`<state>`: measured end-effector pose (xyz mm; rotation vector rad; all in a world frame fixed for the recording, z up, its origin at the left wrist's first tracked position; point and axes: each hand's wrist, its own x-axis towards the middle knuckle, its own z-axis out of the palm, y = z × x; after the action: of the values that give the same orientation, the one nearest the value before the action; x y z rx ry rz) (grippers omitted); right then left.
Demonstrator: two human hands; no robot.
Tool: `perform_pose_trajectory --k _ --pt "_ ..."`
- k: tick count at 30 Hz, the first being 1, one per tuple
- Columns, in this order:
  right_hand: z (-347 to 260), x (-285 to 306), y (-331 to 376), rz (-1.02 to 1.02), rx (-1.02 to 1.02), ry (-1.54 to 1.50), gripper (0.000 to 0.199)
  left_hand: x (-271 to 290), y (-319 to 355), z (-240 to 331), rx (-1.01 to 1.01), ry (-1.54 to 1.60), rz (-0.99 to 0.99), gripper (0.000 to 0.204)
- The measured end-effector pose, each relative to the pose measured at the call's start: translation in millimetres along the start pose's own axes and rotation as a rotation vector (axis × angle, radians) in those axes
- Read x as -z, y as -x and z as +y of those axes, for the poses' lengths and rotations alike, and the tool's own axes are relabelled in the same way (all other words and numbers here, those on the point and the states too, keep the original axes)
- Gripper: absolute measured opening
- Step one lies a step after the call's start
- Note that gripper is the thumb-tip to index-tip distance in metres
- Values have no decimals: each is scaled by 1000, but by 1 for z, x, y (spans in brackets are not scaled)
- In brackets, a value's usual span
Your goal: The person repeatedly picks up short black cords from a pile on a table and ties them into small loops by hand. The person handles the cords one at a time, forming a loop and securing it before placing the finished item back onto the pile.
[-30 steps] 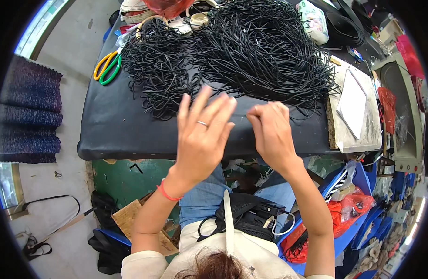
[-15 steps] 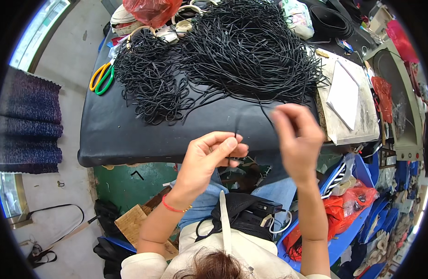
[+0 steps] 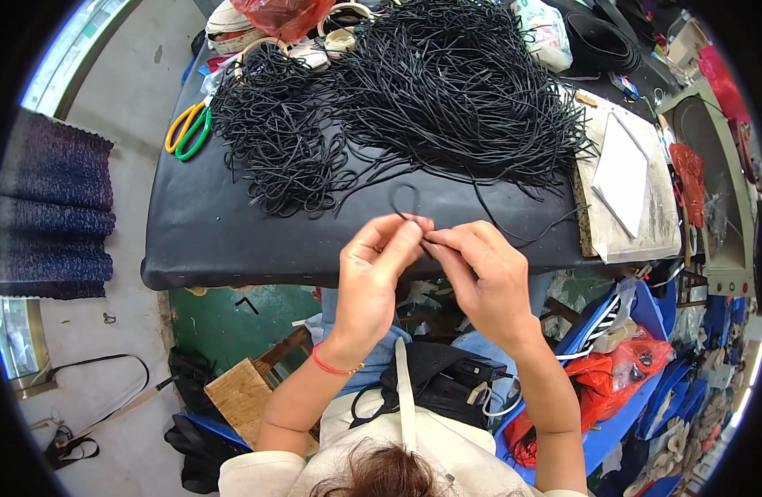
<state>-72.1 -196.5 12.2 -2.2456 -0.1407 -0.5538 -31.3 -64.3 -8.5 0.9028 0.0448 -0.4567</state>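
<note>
Black padded worktable [image 3: 223, 240] fills the upper half of the view, its near edge just above the person's lap. On it, a large loose heap of black cords [image 3: 464, 91] spreads across the middle and right; a smaller pile of looped cords [image 3: 273, 141] sits to its left, the two touching at their fringes. Yellow-and-green scissors [image 3: 188, 128] lie at the table's left edge, well apart from the hands. A grey board with a white sheet [image 3: 625, 178] rests at the right end. Left hand [image 3: 372, 277] and right hand [image 3: 484, 277] meet over the near edge, fingertips pinched together on a single black cord [image 3: 404, 203], which rises from the pinch in a small loop over the tabletop. Both hands closed narrow on it; no other thing held. Risks, as judged: a thin strand appears to trail from the pinch toward the big heap, so a pull could drag neighbours along and tangle them. The loop is slack and small; a slipping pinch would likely let it spring open. Working over the edge, a dropped cord could fall into the clutter below.
</note>
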Motion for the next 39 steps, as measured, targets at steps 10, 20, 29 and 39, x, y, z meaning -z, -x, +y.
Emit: perform_pose_trajectory --k 10,20,29,39 --pt "4 11 -2 56 204 223 19 8 2 6 245 -107 -172 15" --pt "8 25 6 28 140 317 17 7 8 12 175 -344 -89 15" --pt "10 40 -30 -159 79 158 9 9 17 12 88 -513 -317 20" --pt "-20 27 20 -252 -487 -320 17 13 2 12 169 -313 -280 25"
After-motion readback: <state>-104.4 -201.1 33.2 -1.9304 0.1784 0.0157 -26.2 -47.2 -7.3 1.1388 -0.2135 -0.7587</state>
